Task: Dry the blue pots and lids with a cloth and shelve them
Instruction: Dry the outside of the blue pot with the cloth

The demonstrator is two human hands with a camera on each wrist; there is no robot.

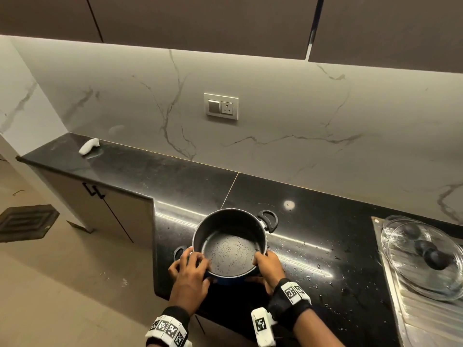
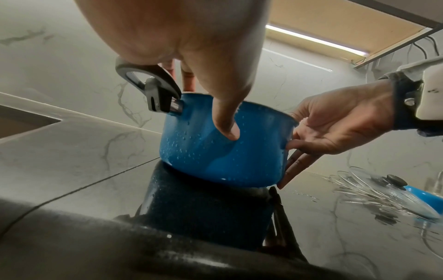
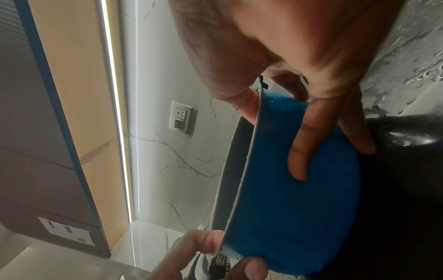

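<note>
Black stone countertop [image 1: 325,221] runs below a white marble wall with a switch and socket plate [image 1: 221,107] set in it. Near the counter's front edge sits a blue pot [image 2: 223,149], open side up, its grey inside and blue outer wall dotted with water drops. 2 black handles stick out from its rim (1 at the far right, 1 by the near left). The left hand [image 1: 190,269] grips the pot at the near left, thumb pressed on the outer wall and fingers curled over the rim. The right hand [image 1: 269,265] holds the near right side, thumb at the rim and fingers spread down the outer wall. At the far right, glass lids [image 1: 423,251] with dark knobs lie stacked on a steel drainboard [image 1: 426,321]. A small white object [image 1: 89,146] rests at the counter's far left corner.
</note>
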